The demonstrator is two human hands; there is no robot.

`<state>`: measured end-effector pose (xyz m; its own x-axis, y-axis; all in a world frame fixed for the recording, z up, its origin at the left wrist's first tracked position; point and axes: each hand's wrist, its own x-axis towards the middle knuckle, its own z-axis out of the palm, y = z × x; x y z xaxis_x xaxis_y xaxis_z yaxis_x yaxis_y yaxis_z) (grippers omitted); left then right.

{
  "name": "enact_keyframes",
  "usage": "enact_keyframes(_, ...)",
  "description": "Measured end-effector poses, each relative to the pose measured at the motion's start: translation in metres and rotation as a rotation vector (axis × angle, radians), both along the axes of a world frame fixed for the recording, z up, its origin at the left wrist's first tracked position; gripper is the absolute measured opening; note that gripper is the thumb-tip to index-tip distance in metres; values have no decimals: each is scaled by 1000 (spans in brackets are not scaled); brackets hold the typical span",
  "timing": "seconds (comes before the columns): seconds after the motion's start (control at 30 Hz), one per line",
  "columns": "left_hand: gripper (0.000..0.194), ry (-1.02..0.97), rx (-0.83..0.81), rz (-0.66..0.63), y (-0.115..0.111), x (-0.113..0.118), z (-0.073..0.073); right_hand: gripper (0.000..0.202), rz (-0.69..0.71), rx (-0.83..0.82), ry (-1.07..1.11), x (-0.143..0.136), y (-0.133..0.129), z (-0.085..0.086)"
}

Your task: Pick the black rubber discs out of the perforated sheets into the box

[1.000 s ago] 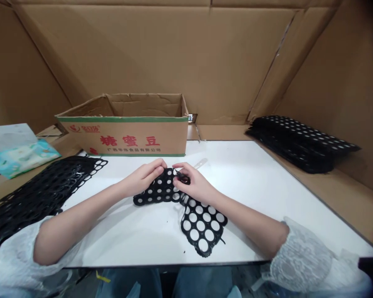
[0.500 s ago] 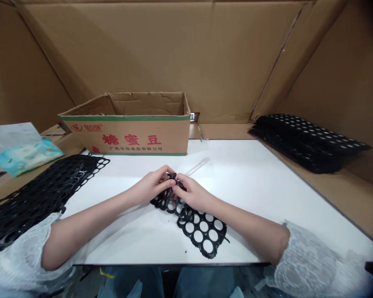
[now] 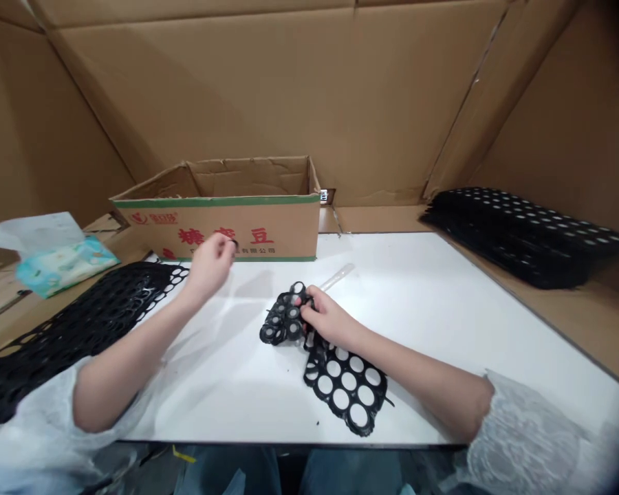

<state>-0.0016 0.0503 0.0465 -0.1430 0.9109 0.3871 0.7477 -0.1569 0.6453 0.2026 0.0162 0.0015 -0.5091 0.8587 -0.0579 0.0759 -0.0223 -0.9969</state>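
My right hand (image 3: 330,317) is closed on a black perforated sheet (image 3: 348,381) with rows of round holes. Its near part lies flat on the white table, while the far part is bunched and folded to the left of my fingers. My left hand (image 3: 212,261) is raised in front of the cardboard box (image 3: 289,230), apart from the sheet. Its thumb and fingers pinch a small black piece (image 3: 234,243), mostly hidden, so its kind is unclear. Behind my right hand lies a clear plastic tube (image 3: 339,276).
More black perforated sheets (image 3: 98,309) lie spread at the left. A thick stack of such sheets (image 3: 526,237) rests on cardboard at the right. A tissue pack (image 3: 67,265) sits at the back left. Cardboard walls (image 3: 268,89) enclose the white table (image 3: 443,323).
My left hand has left the sheet and moved up and left toward the box, pinching a small black piece. My right hand still grips the sheet, slightly farther right in view.
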Motion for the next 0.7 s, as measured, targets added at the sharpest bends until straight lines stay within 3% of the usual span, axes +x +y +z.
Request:
enact_keyframes(0.1, 16, 291, -50, -207, -24, 20, -1, 10, -43, -64, 86, -2, 1, 2)
enact_keyframes(0.2, 17, 337, -129, -388, -51, 46, -5, 12, -84, 2, 94, -3, -2, 2)
enact_keyframes(0.37, 21, 235, -229, -453, -71, 59, -9, 14, -147, 69, 90, -5, -12, -2)
enact_keyframes(0.7, 18, 217, -342, -483, -73, 64, -23, 14, -127, 5, 117, -7, -15, -9)
